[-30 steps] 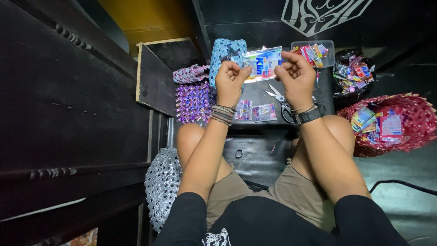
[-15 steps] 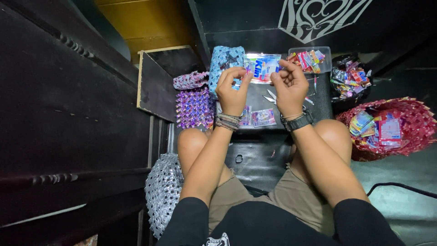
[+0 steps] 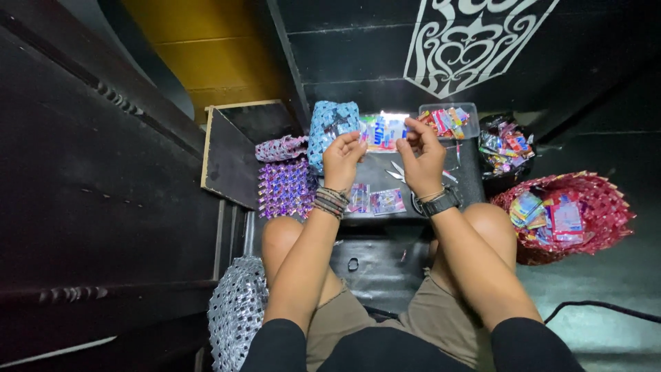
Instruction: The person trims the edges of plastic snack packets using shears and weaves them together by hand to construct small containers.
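My left hand (image 3: 342,158) and my right hand (image 3: 421,155) are raised side by side over a small dark work surface (image 3: 468,180). Between them they pinch a shiny blue and white plastic wrapper (image 3: 383,131), each hand gripping one side edge. Scissors (image 3: 396,172) lie on the surface just under my right hand. Two flat wrappers (image 3: 375,201) rest near my wrists. Beaded bracelets circle my left wrist and a dark watch my right.
A blue woven pouch (image 3: 329,124) and purple woven pieces (image 3: 284,186) lie left of the surface. A clear box of wrappers (image 3: 449,120), a dark bowl of wrappers (image 3: 506,145) and a red woven basket (image 3: 599,207) sit right. A silver woven bag (image 3: 234,317) stands by my left knee.
Both hands have lifted and moved farther from me, and the blue and white wrapper is now held up between them, more spread out than before.
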